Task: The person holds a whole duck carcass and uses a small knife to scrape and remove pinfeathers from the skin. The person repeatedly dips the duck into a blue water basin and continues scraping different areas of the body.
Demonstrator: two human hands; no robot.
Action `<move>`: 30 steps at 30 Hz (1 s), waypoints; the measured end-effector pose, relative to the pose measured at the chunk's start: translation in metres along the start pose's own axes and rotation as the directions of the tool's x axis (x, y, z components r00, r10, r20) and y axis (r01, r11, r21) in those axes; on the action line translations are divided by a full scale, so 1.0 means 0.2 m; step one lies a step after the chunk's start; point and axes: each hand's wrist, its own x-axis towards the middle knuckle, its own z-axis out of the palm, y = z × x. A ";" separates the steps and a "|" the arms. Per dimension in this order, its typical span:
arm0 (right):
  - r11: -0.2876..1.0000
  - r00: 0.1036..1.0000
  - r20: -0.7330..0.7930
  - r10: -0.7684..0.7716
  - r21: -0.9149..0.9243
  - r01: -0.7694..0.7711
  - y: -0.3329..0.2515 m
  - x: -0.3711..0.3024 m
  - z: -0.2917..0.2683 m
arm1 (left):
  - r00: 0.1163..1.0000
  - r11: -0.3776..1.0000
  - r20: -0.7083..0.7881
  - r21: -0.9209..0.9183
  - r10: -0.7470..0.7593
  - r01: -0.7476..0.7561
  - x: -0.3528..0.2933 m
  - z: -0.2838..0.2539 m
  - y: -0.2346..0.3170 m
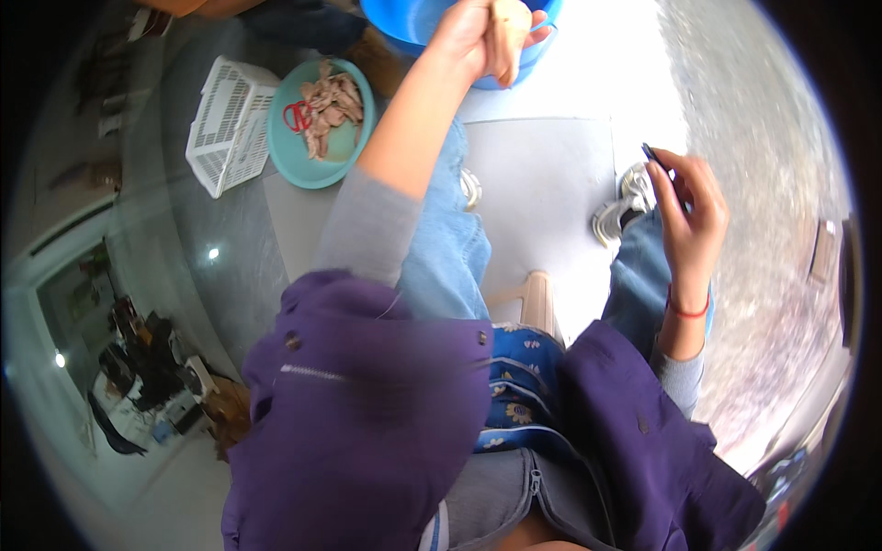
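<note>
Piece [508,39], pale yellow, top centre near blue bucket [386,32], left hand [472,39] curled round it; right hand [694,197], right of centre, pinches slim dark tool [649,151]. I judge step mid-handling; next calls for tool brought across.

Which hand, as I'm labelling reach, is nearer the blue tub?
Left. The left hand, gripping a pale item, appears over the near part of the blue tub. The right hand, pinching a small dark object, is clear of it, off to its right and lower in view.

Left fingers [538,33]: a pale thing [507,37], maybe yellow, near a blue tub [390,20]. Right fingers [685,169]: a black thing [649,151]. Well back from both: blue cloth [507,372], white flowers [531,344].
</note>
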 end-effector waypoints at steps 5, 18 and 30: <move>0.997 0.994 0.076 0.074 -0.031 -0.072 0.03 0.00 0.06 | 0.969 0.376 -0.082 0.927 0.235 -0.013 0.47 -0.29 0.00; 0.988 0.954 0.258 0.152 -0.027 -0.150 0.09 0.13 0.29 | 0.886 -0.474 -0.378 0.853 -0.271 0.219 0.85 -0.47 -0.18; 0.999 0.952 0.306 0.026 -0.030 -0.017 0.00 0.28 0.46 | 0.752 0.403 0.068 0.811 0.656 -0.425 -0.23 -1.72 0.36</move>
